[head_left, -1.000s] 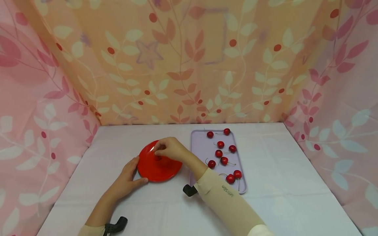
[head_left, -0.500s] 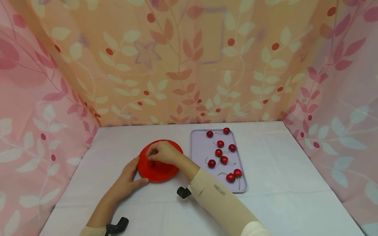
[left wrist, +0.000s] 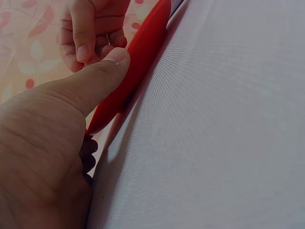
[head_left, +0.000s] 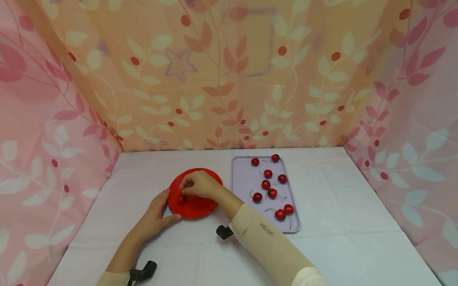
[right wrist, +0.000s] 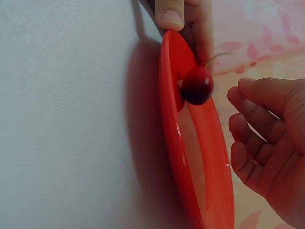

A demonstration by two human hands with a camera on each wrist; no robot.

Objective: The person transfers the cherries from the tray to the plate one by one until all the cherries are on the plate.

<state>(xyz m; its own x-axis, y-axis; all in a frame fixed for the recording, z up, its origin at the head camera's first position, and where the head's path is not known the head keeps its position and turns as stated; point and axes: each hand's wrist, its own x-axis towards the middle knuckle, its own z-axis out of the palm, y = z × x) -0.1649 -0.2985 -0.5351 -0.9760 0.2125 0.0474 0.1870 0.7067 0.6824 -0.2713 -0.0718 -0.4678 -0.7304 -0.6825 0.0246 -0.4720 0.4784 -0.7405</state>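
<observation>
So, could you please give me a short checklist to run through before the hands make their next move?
1. Plate steadied: ok; the left hand touches the rim of the red plate.
2. Right hand free: ok; the right hand holds nothing.
3. Cherry within the plate's rim: ok; the single cherry is near the left hand's side.
4. Cherry fully settled: cannot tell; it looks close against the plate, but contact is unclear.
5. Right hand clear of the plate: not ok; it is over the plate in the head view.
6. More cherries within view: ok; nine cherries lie on the lilac tray.
</observation>
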